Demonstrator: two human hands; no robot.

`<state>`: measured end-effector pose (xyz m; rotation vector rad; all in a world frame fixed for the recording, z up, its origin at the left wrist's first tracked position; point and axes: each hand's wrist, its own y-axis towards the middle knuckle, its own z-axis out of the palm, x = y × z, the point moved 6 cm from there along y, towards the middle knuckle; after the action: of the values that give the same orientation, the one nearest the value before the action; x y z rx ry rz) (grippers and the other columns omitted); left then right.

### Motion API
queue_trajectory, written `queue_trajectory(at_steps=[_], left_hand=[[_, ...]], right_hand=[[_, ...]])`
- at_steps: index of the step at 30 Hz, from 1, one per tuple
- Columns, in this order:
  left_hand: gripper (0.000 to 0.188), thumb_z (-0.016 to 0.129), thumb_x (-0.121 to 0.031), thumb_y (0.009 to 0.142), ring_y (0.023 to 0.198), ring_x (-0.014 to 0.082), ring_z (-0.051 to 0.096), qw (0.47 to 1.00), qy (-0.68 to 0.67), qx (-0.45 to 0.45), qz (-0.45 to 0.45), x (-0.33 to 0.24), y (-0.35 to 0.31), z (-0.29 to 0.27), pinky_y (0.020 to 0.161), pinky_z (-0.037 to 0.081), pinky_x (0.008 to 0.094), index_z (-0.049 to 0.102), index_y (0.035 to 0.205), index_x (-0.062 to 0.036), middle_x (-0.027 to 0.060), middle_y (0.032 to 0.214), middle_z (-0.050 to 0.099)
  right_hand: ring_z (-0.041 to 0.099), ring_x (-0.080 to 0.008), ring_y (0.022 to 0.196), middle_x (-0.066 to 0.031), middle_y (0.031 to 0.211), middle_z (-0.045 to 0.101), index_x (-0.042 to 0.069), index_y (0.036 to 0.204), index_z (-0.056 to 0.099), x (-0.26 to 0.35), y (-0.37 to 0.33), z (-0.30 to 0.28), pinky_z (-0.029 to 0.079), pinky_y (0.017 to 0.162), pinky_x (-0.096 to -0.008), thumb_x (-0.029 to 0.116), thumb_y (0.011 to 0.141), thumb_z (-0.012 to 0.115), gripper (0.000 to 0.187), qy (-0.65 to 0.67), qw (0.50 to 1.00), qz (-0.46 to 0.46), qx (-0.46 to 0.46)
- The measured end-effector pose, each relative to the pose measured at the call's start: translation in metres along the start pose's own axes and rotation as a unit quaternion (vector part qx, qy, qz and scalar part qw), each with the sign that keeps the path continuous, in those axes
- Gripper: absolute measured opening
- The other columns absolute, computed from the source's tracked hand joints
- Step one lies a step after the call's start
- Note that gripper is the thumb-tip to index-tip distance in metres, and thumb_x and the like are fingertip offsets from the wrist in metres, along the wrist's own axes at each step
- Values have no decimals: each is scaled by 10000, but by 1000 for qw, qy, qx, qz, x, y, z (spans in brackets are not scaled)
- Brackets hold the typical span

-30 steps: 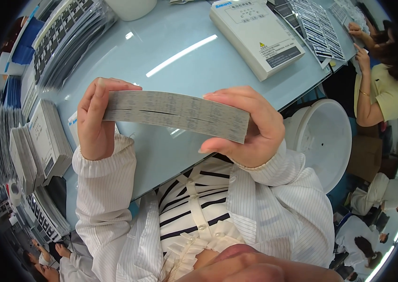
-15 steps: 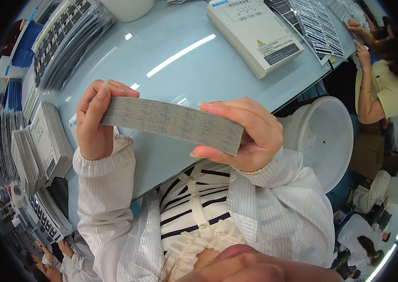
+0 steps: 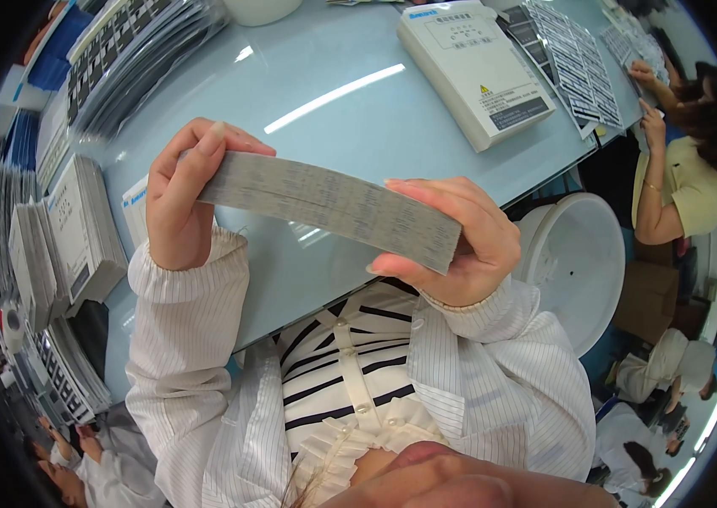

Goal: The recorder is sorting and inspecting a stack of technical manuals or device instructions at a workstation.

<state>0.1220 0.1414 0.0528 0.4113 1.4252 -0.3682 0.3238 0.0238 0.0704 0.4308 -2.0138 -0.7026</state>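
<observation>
A thick stack of printed sheets (image 3: 333, 203) is held up before me over the near edge of the table, its grey, ink-streaked edge facing me. It bows upward in a gentle arc. My left hand (image 3: 193, 190) grips the left end, thumb on the near side and fingers curled over the top. Around the right end closes my right hand (image 3: 468, 237), with fingers along the top and the thumb underneath. A flat white sheet (image 3: 134, 207) with blue print lies partly behind my left hand.
A thick pile of white printed sheets (image 3: 477, 76) lies at the far right, beside black-and-white label sheets (image 3: 574, 63). More piles (image 3: 87, 229) and bagged sheets (image 3: 146, 59) fill the left side. A white bucket (image 3: 578, 271) stands right; a person in yellow (image 3: 684, 182) works beyond.
The stack now bows more strongly. In the picture, both hands and the stack sit slightly farther right, the left hand also higher; the surroundings have shifted a little as well.
</observation>
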Motion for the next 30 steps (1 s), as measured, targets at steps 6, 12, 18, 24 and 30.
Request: queue_trajectory(at_steps=[6,12,18,24,30], left_hand=[[241,523,-269,882,735,111,581,1000,-9,-22,-3,2,-4,-3,740,420,240,586,789,-57,68,822,663],[226,561,-262,853,719,100,578,998,-61,27,-7,8,4,-10,693,426,231,582,751,-61,33,768,647],[308,460,-359,833,602,95,522,994,69,84,26,15,15,-18,601,392,234,526,683,-98,57,685,617],[245,531,-210,750,690,220,627,992,20,-14,-126,6,14,-19,724,467,271,620,742,18,167,755,667],[292,566,-210,743,737,204,621,994,9,-19,-103,-2,16,-9,727,463,256,629,889,35,148,792,661]], right_hand=[[626,-235,854,-179,989,644,-50,1068,560,-2,-8,8,502,729,-309,314,673,812,593,13,1000,22,1],[637,-233,833,-166,990,645,-32,1103,551,21,-22,25,511,684,-276,208,596,870,645,-26,1000,8,5],[615,-243,912,-165,1079,553,-21,1185,455,27,-42,46,518,719,-283,196,600,875,753,50,998,-47,-7],[617,-221,894,-161,1059,543,-30,1168,444,27,-40,55,532,715,-264,205,600,873,750,40,998,-37,-17],[621,-222,895,-152,1055,536,-30,1165,440,24,-43,48,548,726,-275,198,614,863,731,5,999,-47,-22]])
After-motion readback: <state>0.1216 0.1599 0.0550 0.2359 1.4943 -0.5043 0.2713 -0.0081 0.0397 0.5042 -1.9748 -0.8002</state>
